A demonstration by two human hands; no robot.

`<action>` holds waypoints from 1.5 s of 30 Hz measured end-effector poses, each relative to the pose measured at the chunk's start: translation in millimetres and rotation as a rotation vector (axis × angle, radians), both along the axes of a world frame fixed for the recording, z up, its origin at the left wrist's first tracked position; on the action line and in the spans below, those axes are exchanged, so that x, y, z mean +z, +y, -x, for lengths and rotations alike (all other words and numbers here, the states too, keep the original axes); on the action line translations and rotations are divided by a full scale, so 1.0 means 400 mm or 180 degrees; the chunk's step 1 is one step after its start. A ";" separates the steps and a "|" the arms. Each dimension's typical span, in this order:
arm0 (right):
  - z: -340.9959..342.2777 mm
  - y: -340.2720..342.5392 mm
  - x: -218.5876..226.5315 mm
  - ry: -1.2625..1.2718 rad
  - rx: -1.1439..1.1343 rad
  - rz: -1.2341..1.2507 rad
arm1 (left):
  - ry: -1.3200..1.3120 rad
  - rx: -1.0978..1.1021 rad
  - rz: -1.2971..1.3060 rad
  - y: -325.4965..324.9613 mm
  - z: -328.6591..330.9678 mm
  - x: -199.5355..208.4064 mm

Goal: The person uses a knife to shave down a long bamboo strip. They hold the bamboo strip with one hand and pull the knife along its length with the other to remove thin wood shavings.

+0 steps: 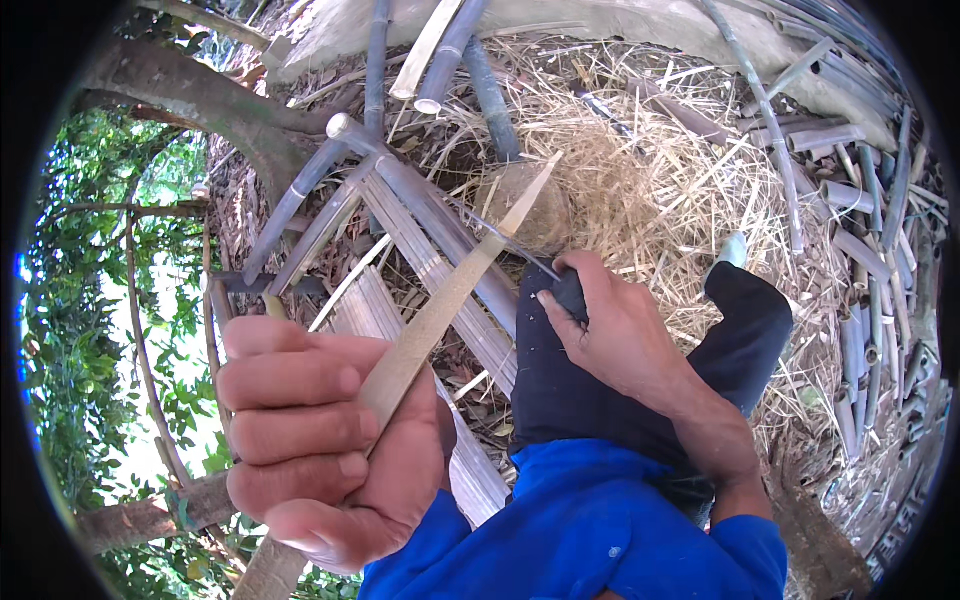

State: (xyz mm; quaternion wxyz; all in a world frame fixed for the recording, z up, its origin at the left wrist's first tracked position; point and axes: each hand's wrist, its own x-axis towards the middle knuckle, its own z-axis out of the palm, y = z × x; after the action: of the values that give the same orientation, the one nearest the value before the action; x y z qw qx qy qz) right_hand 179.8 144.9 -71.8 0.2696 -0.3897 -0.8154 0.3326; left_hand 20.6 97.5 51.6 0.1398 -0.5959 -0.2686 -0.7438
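Observation:
My left hand (pixel 310 440), raised close at the lower left, has its fingers curled round a long, flat bamboo strip (pixel 430 315). The strip slants up to the right and tapers to a pale, narrow tip; its other end comes out below the hand. Over my dark-trousered knee, my right hand (pixel 630 325) is closed on a knife, whose dark handle is mostly hidden by my fingers and blends with the trousers. Its thin blade (pixel 525 257) points up left and meets or crosses the strip near the tapered part; whether they touch I cannot tell.
A frame of bamboo poles (pixel 430 205) and split slats (pixel 365 310) stands beside my leg. Pale shavings (pixel 640 200) cover the ground ahead, around a rounded brown block (pixel 525 205). Cut bamboo lengths (pixel 850 195) are piled at right. Leafy branches (pixel 130 290) fill the left side.

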 end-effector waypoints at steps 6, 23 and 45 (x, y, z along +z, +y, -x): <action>-0.086 -0.005 0.092 0.0991 0.0074 -0.0774 | 0.0048 0.0410 -0.0198 0.043 -0.086 -0.006; -0.117 0.065 -0.017 -0.0294 -0.0017 0.0329 | -0.0218 0.0430 -0.0321 0.069 -0.171 0.007; -0.073 0.032 -0.078 -0.0120 0.0079 -0.0017 | -0.0191 0.0364 -0.0015 0.002 -0.117 -0.024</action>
State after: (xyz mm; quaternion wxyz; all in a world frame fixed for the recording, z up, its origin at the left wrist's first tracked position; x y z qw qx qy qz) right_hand 208.9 157.9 -102.9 0.2511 -0.3850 -0.8260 0.3263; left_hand 67.4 98.3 42.1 0.1753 -0.5567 -0.3045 -0.7527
